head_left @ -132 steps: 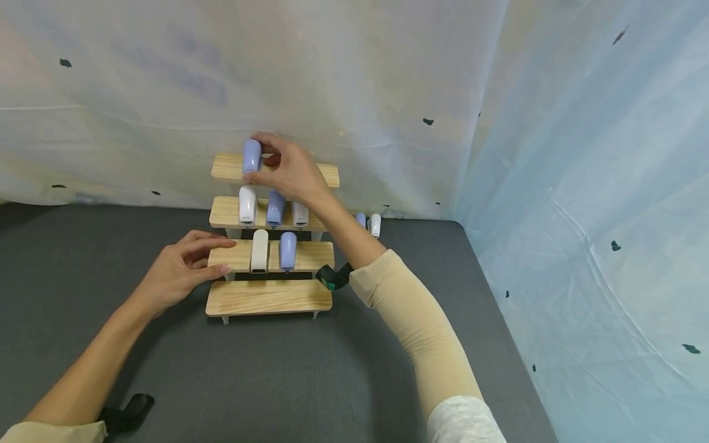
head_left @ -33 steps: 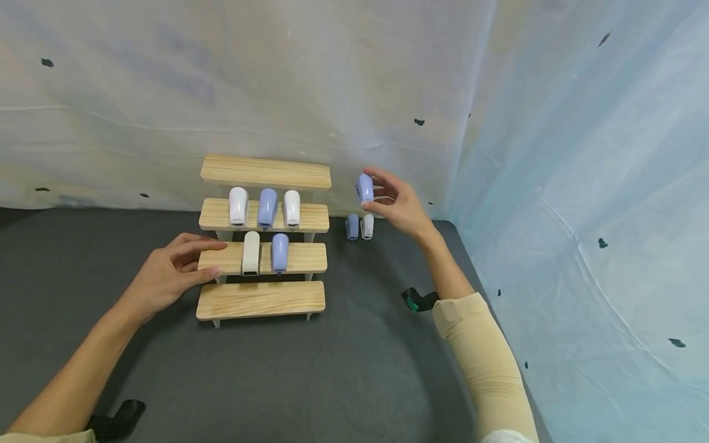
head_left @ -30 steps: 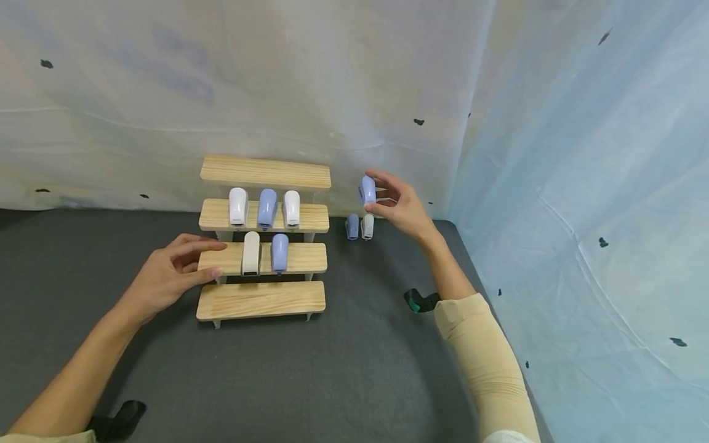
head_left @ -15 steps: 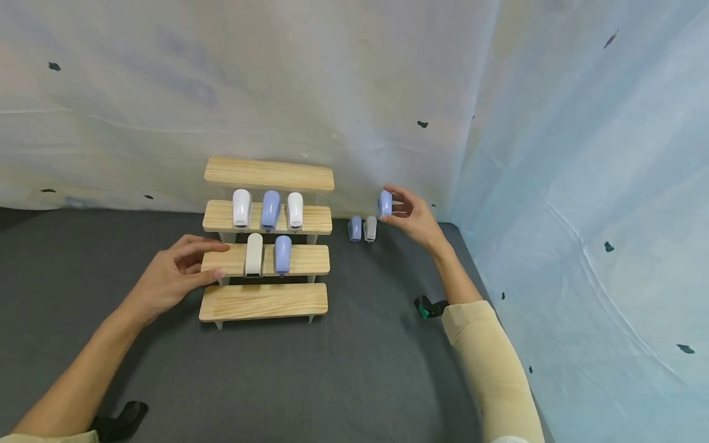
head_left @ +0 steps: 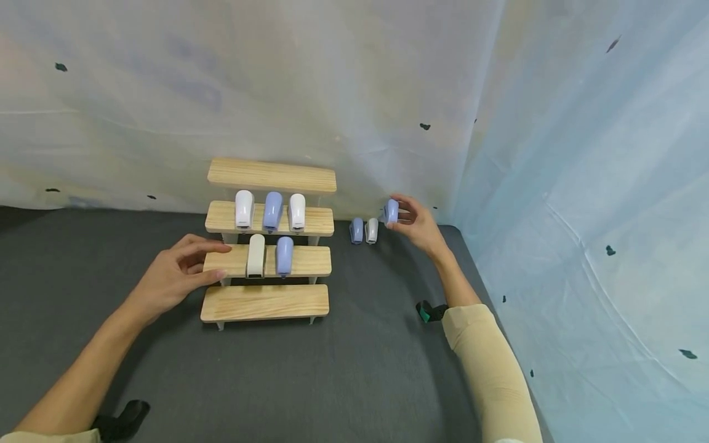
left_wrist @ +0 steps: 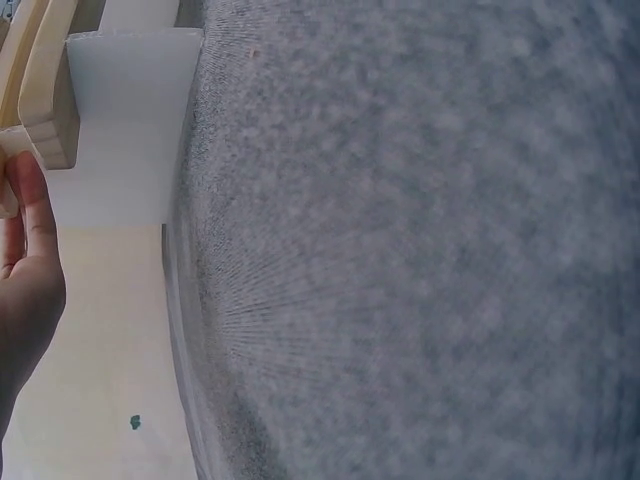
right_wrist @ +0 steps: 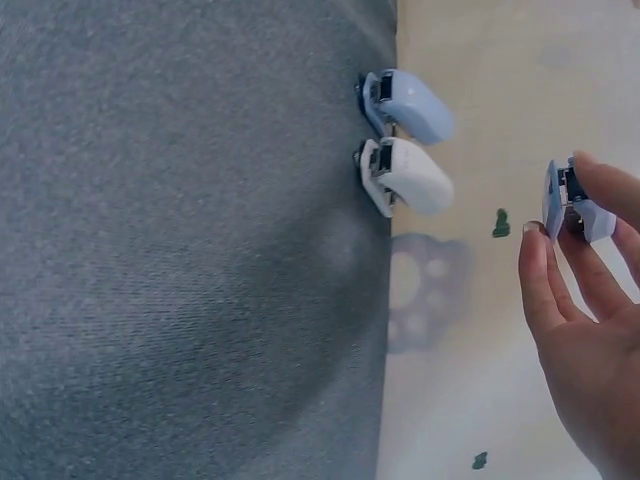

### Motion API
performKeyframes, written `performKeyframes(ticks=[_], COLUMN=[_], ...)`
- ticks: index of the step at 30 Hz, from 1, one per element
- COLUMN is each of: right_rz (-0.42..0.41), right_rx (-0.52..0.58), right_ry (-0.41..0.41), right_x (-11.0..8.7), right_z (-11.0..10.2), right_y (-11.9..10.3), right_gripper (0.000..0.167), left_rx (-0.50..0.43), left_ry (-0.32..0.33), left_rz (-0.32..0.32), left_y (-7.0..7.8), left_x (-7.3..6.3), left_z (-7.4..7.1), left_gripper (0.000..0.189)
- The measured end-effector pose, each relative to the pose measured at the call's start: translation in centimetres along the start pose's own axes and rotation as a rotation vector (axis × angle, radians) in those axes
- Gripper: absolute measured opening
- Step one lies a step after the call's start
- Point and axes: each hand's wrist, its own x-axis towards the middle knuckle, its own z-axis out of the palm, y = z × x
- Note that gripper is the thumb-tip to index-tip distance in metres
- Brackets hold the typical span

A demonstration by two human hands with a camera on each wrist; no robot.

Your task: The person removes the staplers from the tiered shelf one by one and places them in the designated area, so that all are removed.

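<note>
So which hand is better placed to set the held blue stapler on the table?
Probably the right hand: it pinches that blue stapler near the white stapler on the table, while the left hand grips the wooden rack, farther away.

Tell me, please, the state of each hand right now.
Left hand: holding the left end of the second-lowest wooden shelf.
Right hand: holding a blue stapler.

Diffuse light, soft shadows, blurry left-wrist foreground
</note>
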Motion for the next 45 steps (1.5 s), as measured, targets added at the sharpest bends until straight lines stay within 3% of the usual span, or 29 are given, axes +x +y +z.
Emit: performKeyframes(ticks=[17,26,35,45], right_rz=[0.065,0.107,0.133,0.146], right_rx=[-0.007,-0.085,-0.113,-0.201], right_ry=[0.076,0.11,0.078,0.122], right_x=[0.7,0.9,0.7,0.7], right_z=[0.5,1.0,1.3,1.9], right_y=[6.8,8.3,8.9,9.6], right_gripper=[0.067,0.066,0.068,0.066], left_rx=[-0.009,-0.013,-0.003,0.008], left_ry=[0.0,-0.003,0.007,0.01], left_rz=[0.005,-0.001,0.002,0.006], left_y=[0.1,0.1,0.2,-0.2], left_x=[0.1,0.0,-0.1,-0.1], left_z=[0.0,0.0,0.0,0.0], left_gripper=[0.041,0.04,0.041,0.041])
